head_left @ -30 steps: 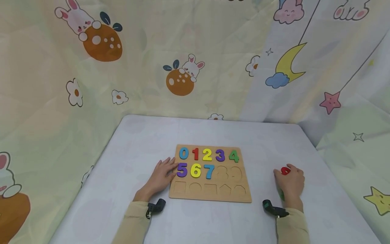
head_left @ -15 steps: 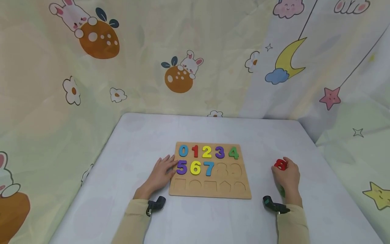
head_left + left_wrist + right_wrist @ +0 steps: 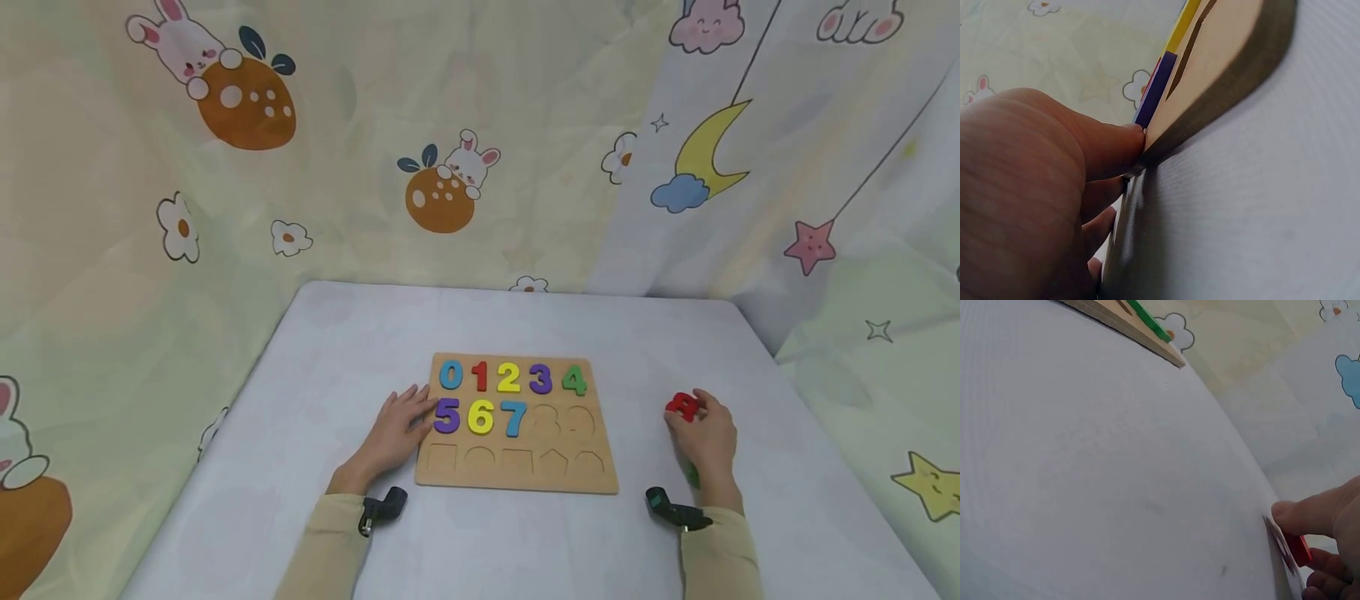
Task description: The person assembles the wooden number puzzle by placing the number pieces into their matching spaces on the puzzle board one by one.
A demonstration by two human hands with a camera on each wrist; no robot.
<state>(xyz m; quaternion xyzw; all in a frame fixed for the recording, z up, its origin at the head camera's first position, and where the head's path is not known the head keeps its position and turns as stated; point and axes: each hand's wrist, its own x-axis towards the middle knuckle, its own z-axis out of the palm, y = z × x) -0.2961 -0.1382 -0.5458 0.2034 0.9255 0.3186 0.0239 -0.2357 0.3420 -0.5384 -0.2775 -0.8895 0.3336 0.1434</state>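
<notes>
A wooden number puzzle board (image 3: 517,477) lies on the table with coloured numbers 0 to 7 in its upper rows. My left hand (image 3: 393,429) rests at its left edge, fingers mostly straight, fingertips touching the wood beside the purple 5 (image 3: 447,416). In the left wrist view the thumb (image 3: 1113,150) presses the board's corner edge. Well to the right of the board, my right hand (image 3: 708,437) pinches a red number piece (image 3: 682,406) that looks like an 8. The right wrist view shows this red piece (image 3: 1299,550) edge-on between thumb and fingers, low over the table.
A green piece (image 3: 690,473) lies partly hidden under the right wrist. Bare recesses for two rounded numbers (image 3: 562,422) and a row of shapes (image 3: 517,461) mark the board. White tablecloth (image 3: 360,333) separates the board from the right hand; printed curtains (image 3: 337,150) stand behind.
The right hand has shifted slightly left, and more of the red piece shows at its fingertips, turned to a different angle. The left hand and board hold their places.
</notes>
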